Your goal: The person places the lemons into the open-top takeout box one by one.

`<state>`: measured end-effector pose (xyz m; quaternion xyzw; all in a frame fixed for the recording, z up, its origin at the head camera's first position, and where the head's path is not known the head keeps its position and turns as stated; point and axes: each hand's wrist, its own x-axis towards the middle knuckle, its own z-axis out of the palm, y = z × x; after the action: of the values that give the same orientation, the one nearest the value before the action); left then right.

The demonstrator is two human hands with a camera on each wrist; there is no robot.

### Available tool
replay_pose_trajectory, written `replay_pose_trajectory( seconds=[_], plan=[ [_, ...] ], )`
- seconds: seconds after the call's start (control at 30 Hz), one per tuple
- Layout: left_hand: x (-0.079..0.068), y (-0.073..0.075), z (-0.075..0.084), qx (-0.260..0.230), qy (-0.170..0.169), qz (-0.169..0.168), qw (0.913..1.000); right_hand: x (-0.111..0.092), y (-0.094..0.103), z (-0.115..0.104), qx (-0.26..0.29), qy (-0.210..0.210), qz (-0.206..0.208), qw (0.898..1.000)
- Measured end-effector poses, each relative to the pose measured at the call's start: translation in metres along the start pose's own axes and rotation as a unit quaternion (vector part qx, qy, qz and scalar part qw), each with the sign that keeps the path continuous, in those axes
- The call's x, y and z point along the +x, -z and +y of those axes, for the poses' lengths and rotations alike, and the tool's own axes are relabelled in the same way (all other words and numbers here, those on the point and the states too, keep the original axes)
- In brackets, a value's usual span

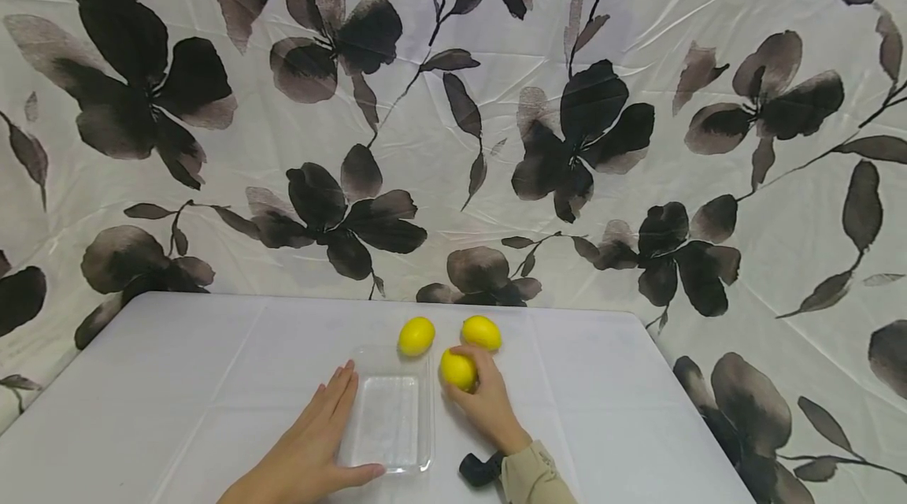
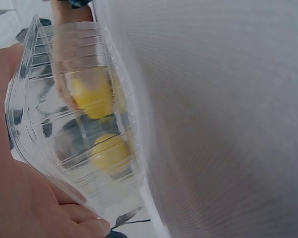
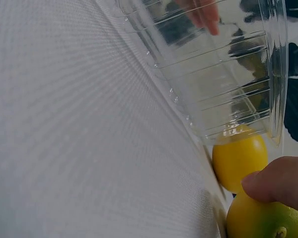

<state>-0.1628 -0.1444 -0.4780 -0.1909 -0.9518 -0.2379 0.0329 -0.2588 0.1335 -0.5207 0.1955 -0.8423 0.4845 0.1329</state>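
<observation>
A clear plastic container [image 1: 425,441] sits on the white table in the head view. My left hand [image 1: 312,433] lies along its left side, fingers straight, with the thumb at its near edge. To the right of the container, my right hand [image 1: 496,405] grips a yellow lemon [image 1: 457,370] between thumb and fingers. The right wrist view shows the thumb pressed on this lemon [image 3: 258,218], which has a greenish patch near its stem end. Two more lemons lie farther back: one [image 1: 416,336] at the container's far right corner, another [image 1: 483,332] just behind the gripped one.
The white-covered table [image 1: 177,394] reaches back to a hanging cloth [image 1: 439,165] with dark printed flowers. A black device [image 1: 479,470] sits at the right wrist beside a beige sleeve [image 1: 538,476]. Through the container's ribbed wall [image 2: 44,99], yellow lemons show in the left wrist view.
</observation>
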Motion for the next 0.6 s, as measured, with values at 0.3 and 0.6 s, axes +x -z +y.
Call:
replay_pose_trajectory(
  seconds=[0.3,0.6],
  plan=[
    [0.001,0.001,0.001,-0.01,0.011,-0.013,0.9998,0.0,-0.001,0.001,0.015,-0.009,-0.001,1.0],
    [-0.001,0.002,0.0,-0.008,0.002,-0.001,1.0,0.007,0.003,-0.015,0.006,-0.002,0.012,1.0]
  ],
)
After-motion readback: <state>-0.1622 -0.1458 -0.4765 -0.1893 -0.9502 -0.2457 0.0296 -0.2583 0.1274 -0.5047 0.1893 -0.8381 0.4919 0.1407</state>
